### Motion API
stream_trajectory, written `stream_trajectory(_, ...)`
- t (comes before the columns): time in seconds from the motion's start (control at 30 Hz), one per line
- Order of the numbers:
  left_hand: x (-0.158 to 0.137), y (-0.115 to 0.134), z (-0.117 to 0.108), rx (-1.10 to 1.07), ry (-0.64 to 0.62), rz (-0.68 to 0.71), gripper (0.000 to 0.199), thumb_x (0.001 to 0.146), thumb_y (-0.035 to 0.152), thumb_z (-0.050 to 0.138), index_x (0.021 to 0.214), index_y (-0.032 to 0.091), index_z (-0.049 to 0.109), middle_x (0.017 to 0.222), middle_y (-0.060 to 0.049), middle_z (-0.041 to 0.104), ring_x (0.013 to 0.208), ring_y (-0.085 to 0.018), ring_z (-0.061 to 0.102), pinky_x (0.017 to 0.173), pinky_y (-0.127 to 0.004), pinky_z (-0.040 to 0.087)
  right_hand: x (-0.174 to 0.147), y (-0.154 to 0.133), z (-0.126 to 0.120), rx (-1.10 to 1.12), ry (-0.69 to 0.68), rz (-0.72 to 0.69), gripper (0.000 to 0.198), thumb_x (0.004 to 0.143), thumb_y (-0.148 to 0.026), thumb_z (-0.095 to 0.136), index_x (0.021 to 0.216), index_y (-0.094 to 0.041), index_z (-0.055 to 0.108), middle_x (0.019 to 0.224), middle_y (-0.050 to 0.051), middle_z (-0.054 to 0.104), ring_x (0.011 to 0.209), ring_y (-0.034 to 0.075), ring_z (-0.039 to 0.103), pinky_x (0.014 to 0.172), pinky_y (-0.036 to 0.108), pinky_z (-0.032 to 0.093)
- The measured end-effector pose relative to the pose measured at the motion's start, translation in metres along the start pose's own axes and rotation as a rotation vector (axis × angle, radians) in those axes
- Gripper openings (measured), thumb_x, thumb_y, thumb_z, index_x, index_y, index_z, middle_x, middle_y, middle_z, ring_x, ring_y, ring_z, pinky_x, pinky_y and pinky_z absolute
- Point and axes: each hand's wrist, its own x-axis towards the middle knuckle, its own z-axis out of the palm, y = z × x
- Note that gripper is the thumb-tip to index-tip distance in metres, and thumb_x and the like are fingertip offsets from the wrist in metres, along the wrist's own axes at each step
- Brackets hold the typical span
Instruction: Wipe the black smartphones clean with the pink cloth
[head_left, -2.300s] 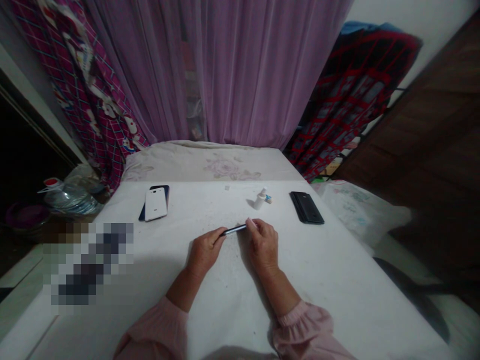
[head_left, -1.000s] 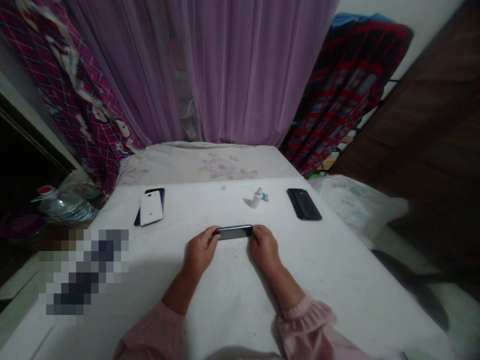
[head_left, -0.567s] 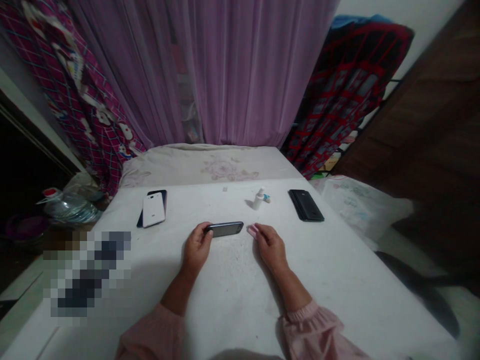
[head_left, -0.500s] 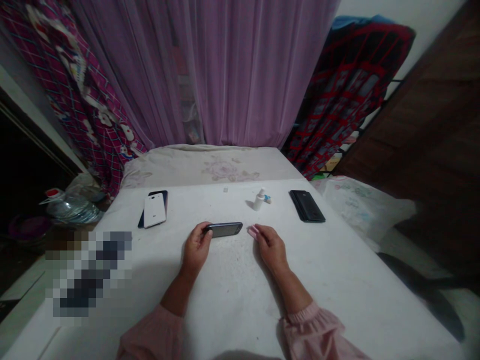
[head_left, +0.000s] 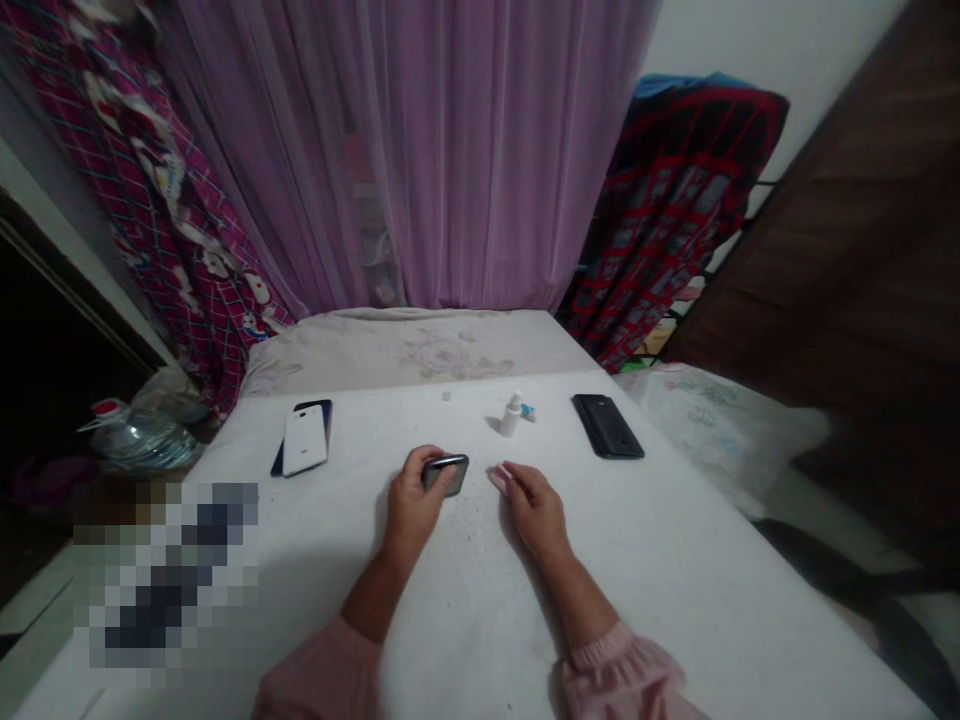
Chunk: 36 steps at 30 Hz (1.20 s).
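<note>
My left hand (head_left: 411, 505) is wrapped around a dark smartphone (head_left: 455, 478), its thumb lying over the screen side. The phone is tilted up above the white sheet. Across from it, my right hand (head_left: 541, 515) pinches a small folded pink cloth (head_left: 500, 481), apart from the phone. Beyond the right hand a small white spray bottle (head_left: 511, 418) stands upright, with a little blue-and-white item (head_left: 528, 412) beside it. Its kind is too small to make out.
A white phone (head_left: 305, 442) lies partly over a dark blue one (head_left: 328, 412) on the left. Black phones (head_left: 613, 428) are stacked at the right. A tiny pale square (head_left: 446, 397) lies farther back. Off the left edge stands a water jug (head_left: 139, 437); purple curtains (head_left: 480, 160) hang behind.
My left hand has turned the phone, so it now appears shorter and more end-on, and has shifted slightly right. My right hand keeps its pinch on the pink cloth. The camera view has tilted slightly.
</note>
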Motion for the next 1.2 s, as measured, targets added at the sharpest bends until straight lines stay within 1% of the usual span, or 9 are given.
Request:
stream_trajectory(0.13,-0.002,0.004,0.015,0.139,-0.088,0.015,0.018,0.083,0.034,0.058,0.097,0.023,0.062,0.084,0.001,0.073,0.078,-0.017,0.069,0.071,-0.025,0.052,0.003,0.000,-0.001,0.116,0.098,0.099,0.028,0.081,-0.031,0.055,0.097,-0.020,0.075,0.099,0.010,0.072,0.094,0.025,0.066,0.087,0.044,0.052)
stream_trajectory(0.23,-0.006,0.000,0.017,0.219,-0.148,0.089,0.020,0.088,0.031,0.053,0.105,0.023,0.060,0.092,-0.002,0.074,0.085,-0.019,0.070,0.076,-0.028,0.053,0.004,-0.008,-0.003,0.185,0.128,0.102,0.028,0.082,-0.031,0.057,0.099,-0.020,0.075,0.101,0.010,0.072,0.096,0.025,0.065,0.088,0.046,0.051)
stream_trajectory(0.4,-0.011,-0.003,0.019,0.359,-0.238,0.268,0.020,0.093,0.026,0.046,0.110,0.023,0.056,0.098,-0.006,0.073,0.088,-0.020,0.070,0.077,-0.030,0.054,0.007,-0.027,-0.008,0.230,0.151,0.041,0.029,0.088,-0.033,0.055,0.109,-0.020,0.071,0.111,0.010,0.069,0.105,0.022,0.062,0.093,0.039,0.050)
stream_trajectory(0.5,-0.012,0.001,0.023,0.411,-0.282,0.352,0.018,0.095,0.024,0.044,0.110,0.022,0.054,0.098,-0.006,0.071,0.088,-0.020,0.069,0.078,-0.030,0.054,0.010,-0.032,-0.009,0.223,0.148,0.011,0.028,0.090,-0.030,0.053,0.110,-0.021,0.071,0.111,0.010,0.068,0.105,0.020,0.062,0.092,0.037,0.050)
stream_trajectory(0.67,-0.010,0.004,0.028,0.503,-0.306,0.435,0.017,0.096,0.022,0.044,0.110,0.022,0.052,0.098,-0.005,0.070,0.088,-0.020,0.068,0.077,-0.030,0.053,0.009,-0.038,-0.005,0.116,0.089,-0.183,0.030,0.091,-0.017,0.049,0.111,-0.024,0.070,0.104,0.008,0.068,0.100,0.018,0.063,0.088,0.033,0.053)
stream_trajectory(0.8,-0.009,0.007,0.032,0.635,-0.346,0.433,0.015,0.094,0.019,0.048,0.108,0.021,0.053,0.097,-0.005,0.069,0.087,-0.020,0.068,0.075,-0.029,0.053,0.005,-0.048,-0.006,-0.037,0.104,-0.385,0.042,0.089,-0.007,0.044,0.120,-0.026,0.065,0.108,0.008,0.066,0.103,0.018,0.062,0.087,0.034,0.053)
stream_trajectory(0.93,-0.006,0.014,0.034,0.719,-0.408,0.383,0.014,0.093,0.017,0.049,0.104,0.021,0.056,0.097,-0.005,0.069,0.087,-0.020,0.068,0.075,-0.028,0.051,0.003,-0.049,-0.009,-0.136,0.105,-0.476,0.046,0.088,-0.006,0.042,0.125,-0.026,0.061,0.110,0.009,0.065,0.104,0.019,0.061,0.086,0.036,0.054)
stream_trajectory(1.07,-0.001,0.020,0.033,0.731,-0.487,0.354,0.013,0.094,0.021,0.051,0.103,0.022,0.059,0.096,-0.004,0.071,0.087,-0.020,0.068,0.073,-0.027,0.049,0.005,-0.031,-0.009,-0.167,0.132,-0.400,0.042,0.087,-0.006,0.043,0.118,-0.024,0.066,0.105,0.008,0.067,0.099,0.018,0.063,0.084,0.035,0.055)
stream_trajectory(1.2,0.003,0.020,0.032,0.713,-0.509,0.248,0.010,0.091,0.025,0.058,0.098,0.025,0.065,0.087,0.000,0.072,0.079,-0.018,0.069,0.067,-0.024,0.046,0.008,-0.017,-0.010,-0.163,0.164,-0.278,0.036,0.086,-0.007,0.046,0.109,-0.022,0.069,0.099,0.008,0.068,0.092,0.018,0.065,0.081,0.032,0.056)
